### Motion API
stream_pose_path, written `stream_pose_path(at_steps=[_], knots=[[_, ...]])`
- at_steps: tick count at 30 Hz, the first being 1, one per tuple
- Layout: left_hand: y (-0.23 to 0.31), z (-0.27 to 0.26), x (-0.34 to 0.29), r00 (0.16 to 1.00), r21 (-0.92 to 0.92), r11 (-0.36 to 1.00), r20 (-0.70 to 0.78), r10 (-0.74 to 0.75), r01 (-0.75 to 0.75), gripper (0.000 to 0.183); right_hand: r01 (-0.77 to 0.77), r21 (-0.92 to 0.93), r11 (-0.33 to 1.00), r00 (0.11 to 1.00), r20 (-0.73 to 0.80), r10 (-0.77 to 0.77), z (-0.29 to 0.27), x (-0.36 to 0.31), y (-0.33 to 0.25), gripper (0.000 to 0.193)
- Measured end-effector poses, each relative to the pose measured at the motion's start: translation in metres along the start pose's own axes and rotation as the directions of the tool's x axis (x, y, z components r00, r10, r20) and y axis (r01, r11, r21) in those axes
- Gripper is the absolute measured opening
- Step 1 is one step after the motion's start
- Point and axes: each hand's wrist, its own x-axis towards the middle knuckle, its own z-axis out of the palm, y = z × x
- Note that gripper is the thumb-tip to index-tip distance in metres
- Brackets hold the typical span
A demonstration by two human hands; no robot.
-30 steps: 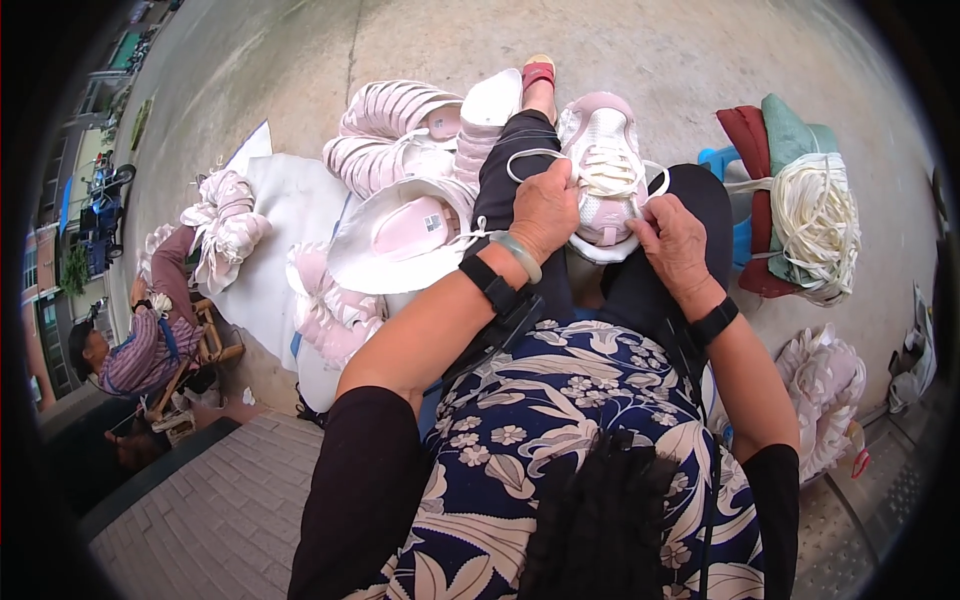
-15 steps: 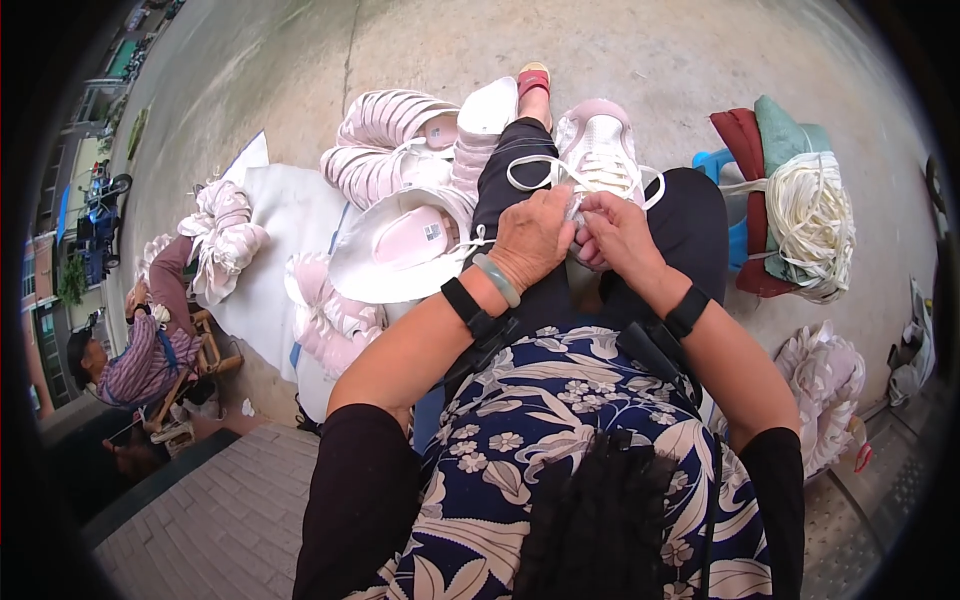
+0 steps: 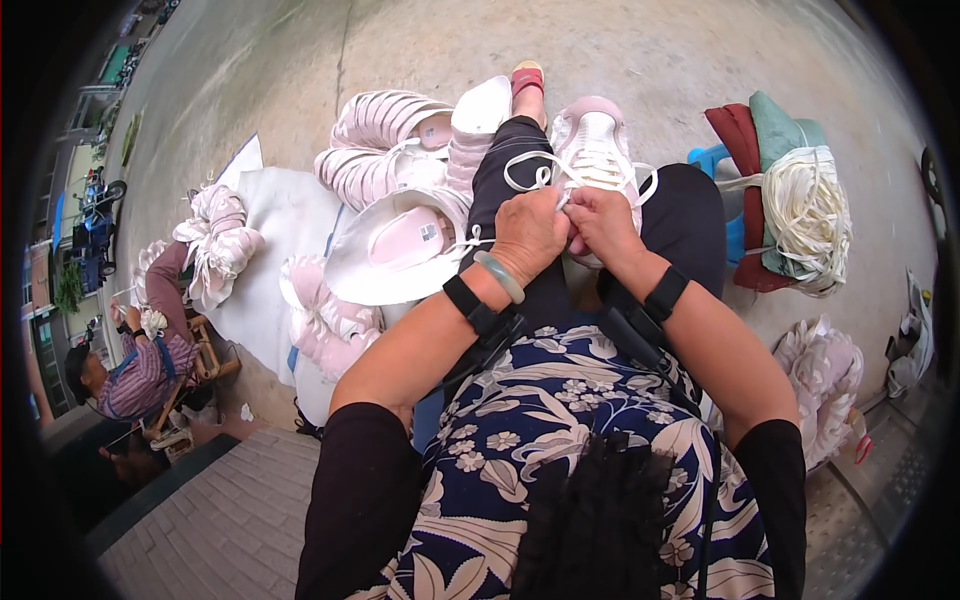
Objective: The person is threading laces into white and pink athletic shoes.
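Note:
A pink-and-white shoe upper (image 3: 592, 142) lies between my thighs with its toe pointing away from me. White lace runs through its eyelets, with a loose loop (image 3: 524, 172) at the left and another at the right. Over its near end, my left hand (image 3: 532, 230) and my right hand (image 3: 606, 224) meet with fingertips pinched together. A short bit of white shoelace shows between them. Both hands are closed on it. My fingers and the backs of my hands hide the near part of the upper.
Left of my leg are a row of nested uppers (image 3: 385, 135), a white upper with a pink insole (image 3: 408, 238) and a tied bundle (image 3: 325, 312). To the right, a hank of white laces (image 3: 806, 212) rests over cloth on a blue stool (image 3: 735, 238). Another person (image 3: 140, 378) sits far left.
My hands have drawn closer together, and the right fingers have closed in beside the left ones. White lace now shows at the fingertips. The view has shifted slightly.

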Motion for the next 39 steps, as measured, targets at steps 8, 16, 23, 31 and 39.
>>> stream_pose_path(at_steps=[8, 16, 23, 31, 39], knots=[[0.005, 0.001, 0.0, 1.0, 0.004, 1.0, 0.012, -0.006, 0.006, 0.024, 0.036, -0.567, 0.823, 0.99, 0.135, 0.05, -0.026, -0.008, -0.015, 0.021], [0.012, -0.01, 0.0, 1.0, -0.092, 0.995, 0.015, -0.023, 0.024, 0.019, -0.11, -0.431, 0.896, 0.98, 0.103, 0.169, -0.151, -0.097, -0.013, 0.013], [-0.009, -0.004, 0.015, 0.938, -0.338, 0.883, 0.004, -0.345, 0.327, 0.031, 0.085, -0.552, 0.83, 0.996, 0.048, -0.071, -0.138, -0.092, -0.004, 0.01], [-0.027, -0.001, 0.033, 0.949, -0.117, 0.943, 0.005, -0.314, 0.313, 0.023, 0.263, -0.815, 0.516, 0.937, 0.088, -0.339, -0.138, -0.086, 0.001, 0.007], [-0.025, -0.02, 0.027, 0.976, -0.199, 0.957, -0.014, -0.219, 0.212, 0.015, 0.277, -0.795, 0.539, 0.917, 0.051, -0.396, -0.138, -0.088, 0.007, 0.004]])
